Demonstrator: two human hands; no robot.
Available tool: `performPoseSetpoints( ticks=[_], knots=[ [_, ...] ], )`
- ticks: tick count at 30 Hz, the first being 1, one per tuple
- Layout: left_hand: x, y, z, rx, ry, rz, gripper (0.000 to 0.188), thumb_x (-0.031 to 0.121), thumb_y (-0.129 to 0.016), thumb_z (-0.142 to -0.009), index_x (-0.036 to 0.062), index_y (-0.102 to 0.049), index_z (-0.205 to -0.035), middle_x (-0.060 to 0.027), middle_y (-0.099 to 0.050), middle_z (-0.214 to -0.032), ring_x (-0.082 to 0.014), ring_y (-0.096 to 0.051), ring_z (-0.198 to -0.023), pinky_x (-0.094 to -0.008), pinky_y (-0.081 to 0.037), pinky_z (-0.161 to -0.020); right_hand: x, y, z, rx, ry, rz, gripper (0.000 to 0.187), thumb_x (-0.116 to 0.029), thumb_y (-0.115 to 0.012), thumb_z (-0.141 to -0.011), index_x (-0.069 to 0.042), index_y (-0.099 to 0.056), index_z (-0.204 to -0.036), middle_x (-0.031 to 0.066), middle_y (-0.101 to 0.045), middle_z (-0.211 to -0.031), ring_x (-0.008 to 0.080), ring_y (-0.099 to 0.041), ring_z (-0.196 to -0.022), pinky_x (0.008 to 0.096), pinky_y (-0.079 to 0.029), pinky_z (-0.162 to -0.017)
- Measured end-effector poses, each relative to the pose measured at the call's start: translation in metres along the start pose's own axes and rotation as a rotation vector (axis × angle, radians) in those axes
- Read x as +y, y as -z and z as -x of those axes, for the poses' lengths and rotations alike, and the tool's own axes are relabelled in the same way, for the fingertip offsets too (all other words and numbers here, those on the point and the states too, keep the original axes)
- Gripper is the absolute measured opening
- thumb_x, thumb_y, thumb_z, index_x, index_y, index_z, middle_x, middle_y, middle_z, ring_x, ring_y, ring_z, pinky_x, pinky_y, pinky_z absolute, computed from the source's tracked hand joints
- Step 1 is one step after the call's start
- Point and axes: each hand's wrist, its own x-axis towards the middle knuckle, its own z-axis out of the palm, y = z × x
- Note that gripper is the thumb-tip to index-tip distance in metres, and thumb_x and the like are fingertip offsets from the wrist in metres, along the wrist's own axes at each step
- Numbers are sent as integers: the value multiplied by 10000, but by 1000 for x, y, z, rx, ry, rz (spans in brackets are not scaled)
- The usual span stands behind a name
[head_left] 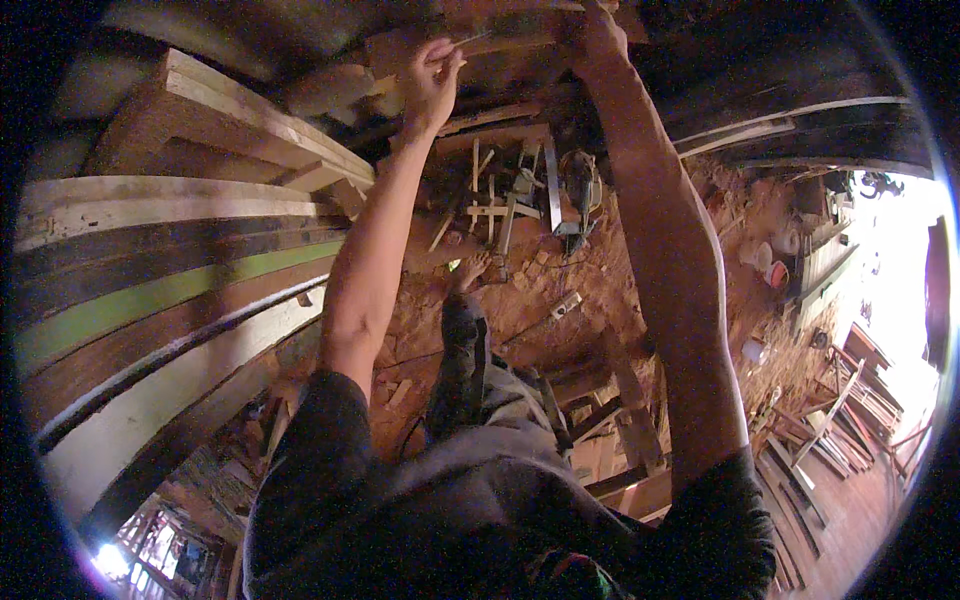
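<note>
Left hand [432, 88] raised, fingers bent, thumb and fingertips pinching a thin rod [472, 40]; the rod projects from the grip toward the right hand, its kind too small to tell. Right hand [603, 35], to the right of this grip, is cut by the upper edge of the view; whether its fingers are spread or closed on something cannot be told. A brown board [500, 66] lies just beyond the rod, in shadow, between the two hands; contact with either is unclear. Left of the left-hand grip: stacked planks [180, 208], one of them green. Below and between the hands: a wooden frame [490, 211] and a dark tool [578, 190] on reddish ground [530, 345]. Far below right: a scrap pile [845, 425].
</note>
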Motion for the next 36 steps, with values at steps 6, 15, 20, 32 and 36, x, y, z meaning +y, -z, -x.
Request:
performPoseSetpoints(
  ticks=[6, 15, 20, 32, 36],
  knots=[
    [-47, 42, 177, -130, 179, -157, 281, 240, -683, -906, 10, -610, -1050, -66, -673, -916, -166, -641, -816, -313, -515, -739, -4, 2, 6, 189, -118, 198, 487, -462, -686, -884, -76, -634, -1177, 90, -593, -900, 198, -576, -800, 384, -492, -719],
    [-181, 103, 489, -832, 776, -416, 316, 256, -773, -746, 34, -671, -946, -137, -671, -892, -256, -641, -832, -379, -505, -732, 223, 181, 192, 117, -123, 501, 376, -436, -599, -935, -63, -623, -889, 43, -564, -652, 153, -532, -547, 313, -417, -502],
    [-187, 85, 499, -755, 666, -438, 256, 244, -759, -752, 48, -676, -894, -112, -674, -840, -259, -656, -817, -379, -516, -745, 485, 423, 451, 402, -663, 711, 460, -461, -669, -872, -35, -591, -720, 51, -549, -588, 179, -502, -461, 365, -405, -415],
    [-424, 44, 330, -675, 276, -916, 431, -80, -538, -790, 78, -595, -1187, -196, -580, -1266, -374, -566, -1138, -450, -467, -946, 645, 502, 491, 251, -258, 1038, 518, -297, -646, -899, -2, -512, -1302, 213, -639, -1119, 366, -620, -1007, 418, -499, -881],
    [-489, 91, 318, -829, -127, -995, 356, 7, -503, -844, 67, -611, -1178, -169, -573, -1297, -376, -536, -1187, -446, -435, -1014, 588, 415, 294, 267, -331, 886, 460, -304, -669, -892, -4, -534, -1214, 155, -660, -959, 325, -646, -842, 412, -516, -787]
  ],
)
